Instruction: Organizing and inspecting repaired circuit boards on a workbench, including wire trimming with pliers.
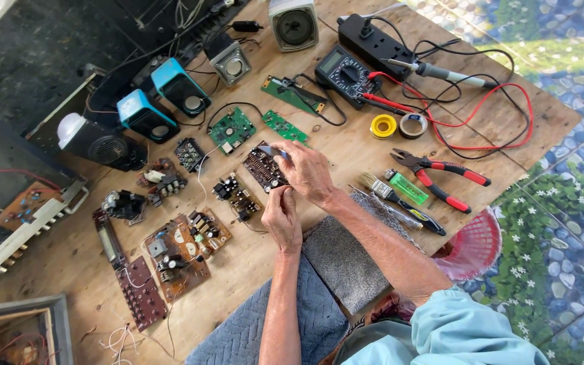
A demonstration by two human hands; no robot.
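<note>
Both hands over a dark circuit board, mid wooden board.

R hand (pixel 305 172) lies on the dark circuit board (pixel 262 166), fingers curled together, pinching a small grey-blue bit (pixel 270 150) at the tips; what it is, can't tell. L hand (pixel 280 217) sits just below, fingers bunched shut near the board's lower edge; whether it holds anything, can't tell. Tight on the L side: a small black-parts board (pixel 235 195) just beside, brown boards (pixel 184 250) further L, green boards (pixel 231 130) above. More bare wood R of the hands up to the brush (pixel 373 182) and red-handled pliers (pixel 441 179), which lie near the table's (pixel 542 118) R edge. Grey mat (pixel 346 260) under the forearms at the near edge. Multimeter (pixel 347 73) w/ red leads well apart, far side.
</note>
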